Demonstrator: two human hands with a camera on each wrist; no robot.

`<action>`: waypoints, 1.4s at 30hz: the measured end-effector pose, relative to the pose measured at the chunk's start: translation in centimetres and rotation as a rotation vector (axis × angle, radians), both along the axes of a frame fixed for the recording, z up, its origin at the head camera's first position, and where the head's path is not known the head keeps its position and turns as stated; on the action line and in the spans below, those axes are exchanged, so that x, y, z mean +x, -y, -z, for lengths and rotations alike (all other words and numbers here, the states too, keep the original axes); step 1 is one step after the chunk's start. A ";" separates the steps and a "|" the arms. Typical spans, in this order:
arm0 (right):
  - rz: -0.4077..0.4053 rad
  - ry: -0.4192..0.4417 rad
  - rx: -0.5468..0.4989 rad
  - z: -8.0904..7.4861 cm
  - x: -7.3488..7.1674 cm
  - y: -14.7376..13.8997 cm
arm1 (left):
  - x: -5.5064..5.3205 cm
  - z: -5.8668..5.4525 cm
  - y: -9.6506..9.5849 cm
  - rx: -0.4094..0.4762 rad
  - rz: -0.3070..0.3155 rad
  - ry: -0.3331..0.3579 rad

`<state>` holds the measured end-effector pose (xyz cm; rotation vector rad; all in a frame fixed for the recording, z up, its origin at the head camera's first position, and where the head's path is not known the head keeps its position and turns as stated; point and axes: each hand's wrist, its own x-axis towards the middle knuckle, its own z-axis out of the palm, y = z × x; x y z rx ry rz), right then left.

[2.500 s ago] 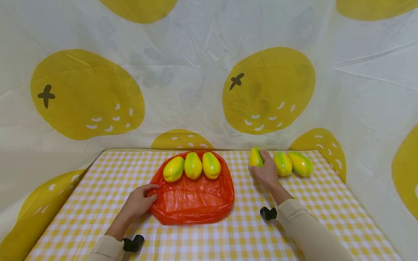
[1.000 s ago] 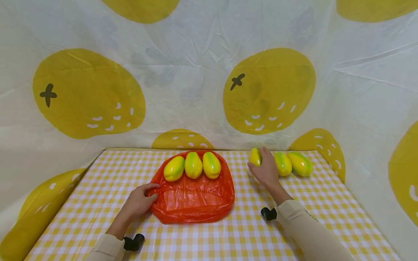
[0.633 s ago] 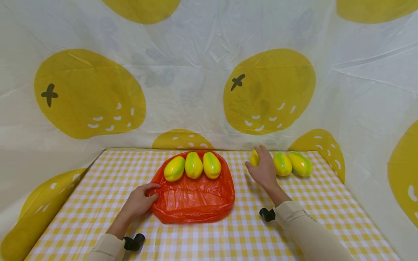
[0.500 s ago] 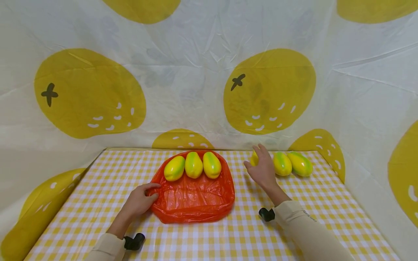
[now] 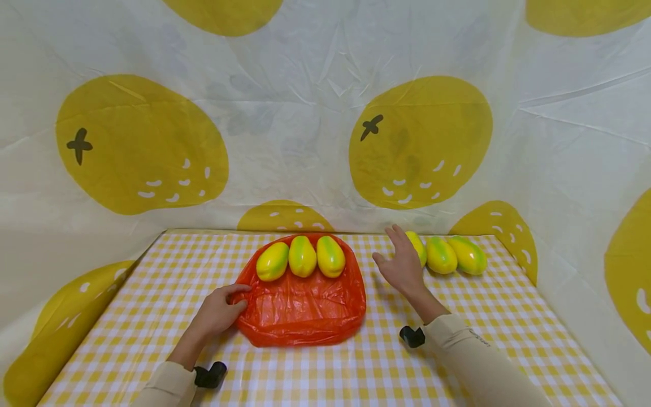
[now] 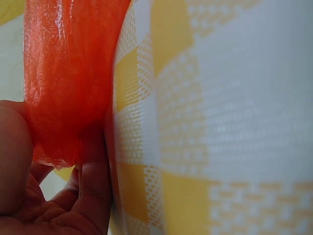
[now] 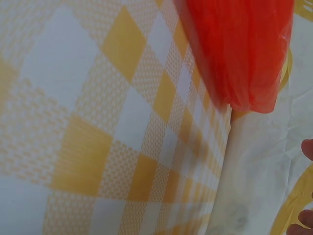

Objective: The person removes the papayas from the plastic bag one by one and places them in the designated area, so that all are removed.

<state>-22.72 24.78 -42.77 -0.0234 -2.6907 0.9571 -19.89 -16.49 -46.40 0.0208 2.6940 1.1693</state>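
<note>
In the head view my left hand pinches the left edge of an opened-out red plastic bag. The left wrist view shows thumb and fingers on either side of the red plastic. Three shiny yellow-green papayas lie in a row at the bag's far side. My right hand holds nothing and has its fingers spread, just left of a papaya that it partly covers. Two more papayas, a middle one and a right one, lie beside that one.
A yellow-and-white checked cloth covers the table. Behind and at both sides hangs a pale curtain printed with large yellow fruit. Each wrist wears a black camera.
My right hand has let go of the leftmost papaya on the right, spread its fingers and moved left, uncovering that papaya's right side. My left hand stays at the bag's edge.
</note>
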 end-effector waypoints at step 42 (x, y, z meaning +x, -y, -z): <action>-0.137 0.048 -0.200 0.5 0.8 5.2 | 0.1 0.0 0.0 0.008 0.006 -0.021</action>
